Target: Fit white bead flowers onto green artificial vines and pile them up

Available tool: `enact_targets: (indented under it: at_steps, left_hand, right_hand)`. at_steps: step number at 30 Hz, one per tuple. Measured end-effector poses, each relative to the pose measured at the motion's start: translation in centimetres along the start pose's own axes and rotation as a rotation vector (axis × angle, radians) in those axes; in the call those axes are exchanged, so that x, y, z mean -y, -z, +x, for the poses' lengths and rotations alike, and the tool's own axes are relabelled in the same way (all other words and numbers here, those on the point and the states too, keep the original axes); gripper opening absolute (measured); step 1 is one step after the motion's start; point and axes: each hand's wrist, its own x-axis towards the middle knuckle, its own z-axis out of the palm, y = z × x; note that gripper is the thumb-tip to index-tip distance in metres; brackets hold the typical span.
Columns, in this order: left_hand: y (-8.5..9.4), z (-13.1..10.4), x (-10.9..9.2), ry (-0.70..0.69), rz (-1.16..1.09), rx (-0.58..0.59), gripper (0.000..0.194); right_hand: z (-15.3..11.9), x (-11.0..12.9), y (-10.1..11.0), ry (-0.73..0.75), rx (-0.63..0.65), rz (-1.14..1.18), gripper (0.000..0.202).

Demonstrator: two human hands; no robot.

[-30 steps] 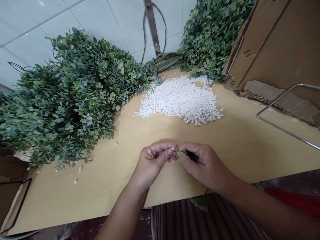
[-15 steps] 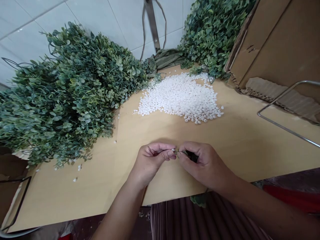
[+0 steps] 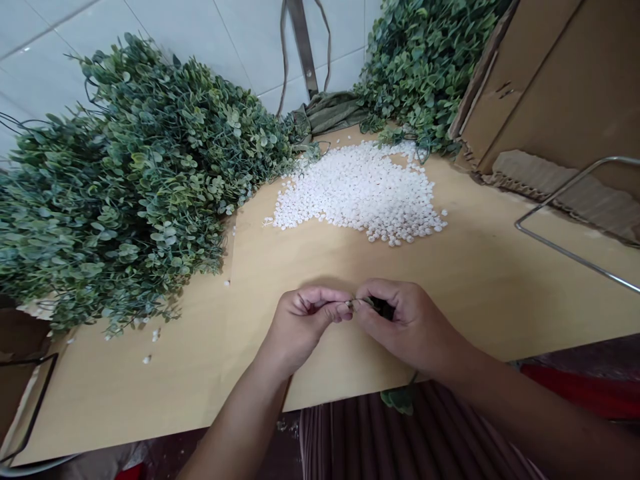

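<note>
Hundreds of white beads lie loose on the table, seemingly unused, while above its near side the right hand pinches an apparently unfinished green sprig, the left hand pinching a tiny piece, unidentifiable, at its tip.

Tiny piece between the hands (largely covered), its shape unclear.

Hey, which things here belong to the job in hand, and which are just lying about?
Belong to the job:
left hand, pinching a tiny piece
right hand, apparently holding a green sprig
pile of white pieces, probably
leafy bunches, probably

Just lying about, it seems:
cardboard
bent metal rod
dark green cloth
</note>
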Motion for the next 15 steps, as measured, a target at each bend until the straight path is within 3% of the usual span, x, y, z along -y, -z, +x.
enact_targets:
  at_steps: [15]
  left_hand:
    - [-0.13, -0.03, -0.03, -0.017, -0.017, -0.053, 0.016]
  right_hand:
    - [-0.19, -0.17, -0.14, 0.063, 0.003, -0.011, 0.016]
